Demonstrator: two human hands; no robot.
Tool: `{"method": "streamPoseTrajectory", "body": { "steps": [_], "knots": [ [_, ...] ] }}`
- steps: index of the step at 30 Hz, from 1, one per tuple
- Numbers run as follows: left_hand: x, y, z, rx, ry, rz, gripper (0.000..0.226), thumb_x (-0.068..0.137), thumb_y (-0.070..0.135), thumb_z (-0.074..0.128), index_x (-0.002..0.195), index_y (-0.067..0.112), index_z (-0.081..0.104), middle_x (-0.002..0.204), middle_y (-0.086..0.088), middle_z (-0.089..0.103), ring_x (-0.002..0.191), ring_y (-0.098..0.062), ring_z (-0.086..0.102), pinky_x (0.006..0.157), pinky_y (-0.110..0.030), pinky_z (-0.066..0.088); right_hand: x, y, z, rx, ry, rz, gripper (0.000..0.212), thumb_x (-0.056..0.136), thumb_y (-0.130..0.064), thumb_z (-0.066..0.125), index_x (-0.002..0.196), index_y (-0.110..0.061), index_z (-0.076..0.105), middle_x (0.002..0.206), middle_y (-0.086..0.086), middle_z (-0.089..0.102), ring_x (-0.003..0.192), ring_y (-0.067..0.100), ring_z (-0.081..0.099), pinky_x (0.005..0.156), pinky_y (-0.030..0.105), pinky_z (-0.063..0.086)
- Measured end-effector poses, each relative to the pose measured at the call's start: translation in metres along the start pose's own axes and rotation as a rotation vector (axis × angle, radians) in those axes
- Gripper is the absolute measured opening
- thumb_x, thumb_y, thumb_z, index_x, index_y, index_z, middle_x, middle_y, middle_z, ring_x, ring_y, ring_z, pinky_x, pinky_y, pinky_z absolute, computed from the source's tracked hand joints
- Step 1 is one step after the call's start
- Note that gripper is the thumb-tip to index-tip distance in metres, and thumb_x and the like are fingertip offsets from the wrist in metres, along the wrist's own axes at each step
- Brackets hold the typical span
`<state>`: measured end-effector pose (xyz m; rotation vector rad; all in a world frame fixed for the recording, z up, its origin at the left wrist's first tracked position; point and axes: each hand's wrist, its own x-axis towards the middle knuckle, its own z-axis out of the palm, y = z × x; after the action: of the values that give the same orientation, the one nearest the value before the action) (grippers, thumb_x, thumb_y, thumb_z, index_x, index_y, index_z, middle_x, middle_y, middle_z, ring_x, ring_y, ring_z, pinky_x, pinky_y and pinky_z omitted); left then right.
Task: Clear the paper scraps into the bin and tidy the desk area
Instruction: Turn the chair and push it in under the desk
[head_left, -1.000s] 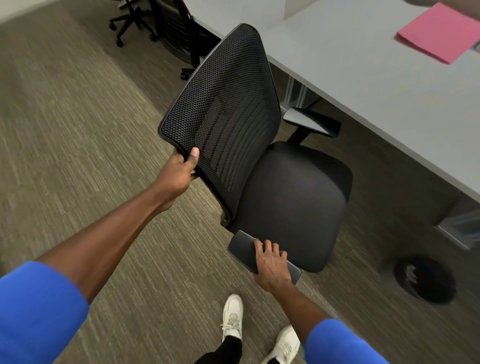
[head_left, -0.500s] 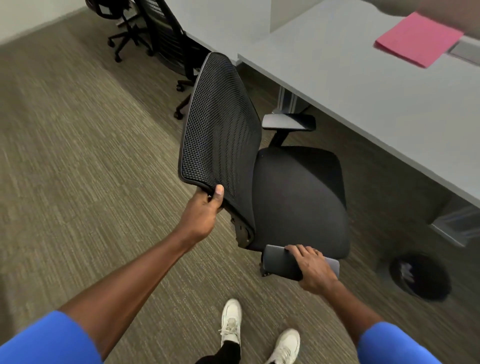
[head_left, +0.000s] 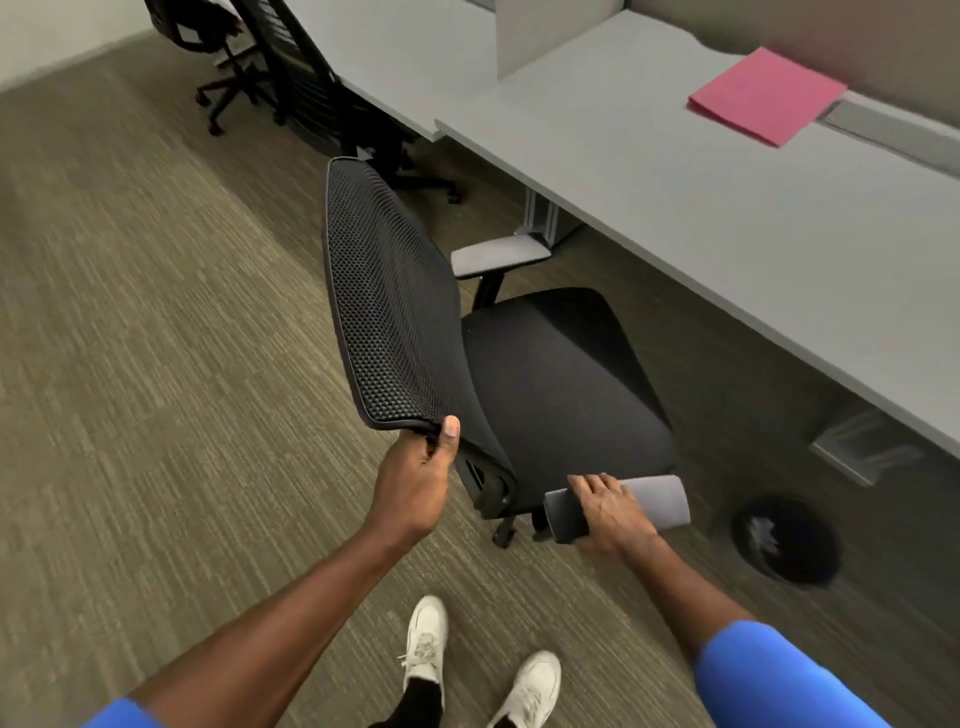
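Standing on the carpet (head_left: 130, 364), white shoes (head_left: 426, 644) at the bottom of view, blue sleeves on both arms.

My left hand (head_left: 415, 488) is clenched on the top corner of the chair's mesh backrest (head_left: 389, 312), thumb pressed up against the rim, fingers curled behind it. My right hand (head_left: 610, 514) lies over the near armrest (head_left: 660, 501), fingers spread across its grey pad and palm wrapped round the edge. Both hands are grasping the office chair (head_left: 561, 384).

The chair stands just beside the bench (head_left: 701, 218), its seat pointing toward the bench edge and its back toward me. Its far armrest (head_left: 498, 254) sits near the bench leg (head_left: 540, 215).

A pink folder (head_left: 763, 96) lies flat on the bench top, toward the far right, next to a grey cable strip (head_left: 883, 130). A grey divider panel (head_left: 550, 31) stands at the junction with the next bench.

The bin (head_left: 784, 540), round and black, sits on the carpet under the bench edge, to the right of the chair and near my right hand. Pale paper scraps (head_left: 761, 532) show inside it, blurred. I cannot make out any scraps on the bench or the floor.

Two more black chairs (head_left: 322, 98) stand farther back by the neighbouring bench.
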<state>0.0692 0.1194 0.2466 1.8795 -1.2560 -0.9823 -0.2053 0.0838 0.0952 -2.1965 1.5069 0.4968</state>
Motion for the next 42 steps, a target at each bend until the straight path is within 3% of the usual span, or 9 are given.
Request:
{"method": "streamPoseTrajectory", "body": {
  "steps": [6,11,15,18,20,24,27,32,42],
  "knots": [
    [-0.027,0.010,0.016,0.081,-0.148,0.016,0.052,0.101,0.063,0.041,0.089,0.019,0.067,0.086,0.007,0.071,0.092,-0.021,0.070,0.087,-0.040,0.055,-0.018,-0.060,-0.018,0.358,0.184,-0.021,0.103,0.076,-0.063,0.071,0.161,-0.027,0.026,0.159,-0.003,0.044,0.147,0.023,0.042,0.110,0.044,0.050],
    [-0.046,0.001,0.003,0.077,-0.345,0.159,0.054,0.102,0.067,0.047,0.125,0.027,0.075,0.118,0.009,0.078,0.116,-0.010,0.070,0.105,-0.032,0.053,-0.045,-0.105,-0.029,0.488,0.551,0.029,0.080,0.086,-0.061,0.067,0.153,-0.024,0.045,0.147,-0.007,0.057,0.131,0.019,0.055,0.103,0.039,0.055],
    [-0.052,-0.014,-0.032,0.218,-0.321,0.218,0.098,0.079,0.101,0.028,0.102,0.016,0.071,0.074,0.003,0.065,0.066,-0.015,0.060,0.066,-0.047,0.051,-0.075,-0.125,-0.042,0.595,0.782,0.081,0.070,0.083,-0.049,0.079,0.144,-0.022,0.055,0.138,-0.007,0.064,0.123,0.017,0.061,0.099,0.035,0.057],
    [-0.049,-0.030,-0.060,0.024,-0.243,0.179,0.085,0.080,0.100,0.032,0.129,0.035,0.057,0.114,0.003,0.073,0.102,-0.013,0.072,0.087,-0.046,0.060,-0.096,-0.137,-0.052,0.660,0.890,0.099,0.072,0.080,-0.042,0.086,0.142,-0.023,0.055,0.135,-0.008,0.064,0.121,0.013,0.063,0.099,0.031,0.056],
    [-0.039,-0.037,-0.081,-0.019,-0.153,0.200,0.085,0.082,0.097,0.035,0.147,0.043,0.043,0.140,0.010,0.064,0.125,-0.002,0.064,0.101,-0.042,0.058,-0.107,-0.142,-0.056,0.672,0.951,0.109,0.072,0.079,-0.037,0.087,0.142,-0.020,0.056,0.135,-0.006,0.064,0.122,0.013,0.064,0.101,0.035,0.057],
    [-0.002,-0.038,-0.122,0.025,-0.041,0.345,0.093,0.086,0.088,0.047,0.158,0.029,0.032,0.155,0.003,0.048,0.140,-0.012,0.053,0.114,-0.046,0.049,-0.124,-0.156,-0.066,0.576,1.080,0.074,0.072,0.082,-0.041,0.086,0.142,-0.016,0.056,0.139,-0.003,0.061,0.129,0.015,0.061,0.107,0.038,0.054],
    [0.036,-0.028,-0.143,0.056,0.041,0.514,0.096,0.089,0.077,0.057,0.160,0.020,0.027,0.166,0.001,0.030,0.151,-0.018,0.041,0.119,-0.047,0.044,-0.132,-0.172,-0.076,0.462,1.103,0.116,0.072,0.086,-0.061,0.077,0.142,-0.019,0.059,0.142,-0.003,0.058,0.132,0.014,0.056,0.111,0.035,0.049],
    [0.099,-0.015,-0.164,0.298,0.119,0.694,0.090,0.091,0.078,0.053,0.154,0.015,0.038,0.167,-0.007,0.027,0.157,-0.027,0.029,0.124,-0.049,0.035,-0.129,-0.195,-0.089,0.329,1.166,0.253,0.060,0.089,-0.067,0.071,0.127,-0.020,0.068,0.131,-0.002,0.064,0.121,0.018,0.060,0.105,0.037,0.048],
    [0.162,-0.005,-0.165,0.681,-0.061,0.876,0.097,0.085,0.093,0.032,0.142,0.020,0.058,0.154,-0.006,0.049,0.160,-0.031,0.025,0.128,-0.068,0.010,-0.115,-0.208,-0.096,0.141,1.141,0.476,0.062,0.096,-0.071,0.058,0.125,-0.017,0.069,0.120,0.005,0.063,0.109,0.027,0.061,0.093,0.044,0.047]
  ]
}}
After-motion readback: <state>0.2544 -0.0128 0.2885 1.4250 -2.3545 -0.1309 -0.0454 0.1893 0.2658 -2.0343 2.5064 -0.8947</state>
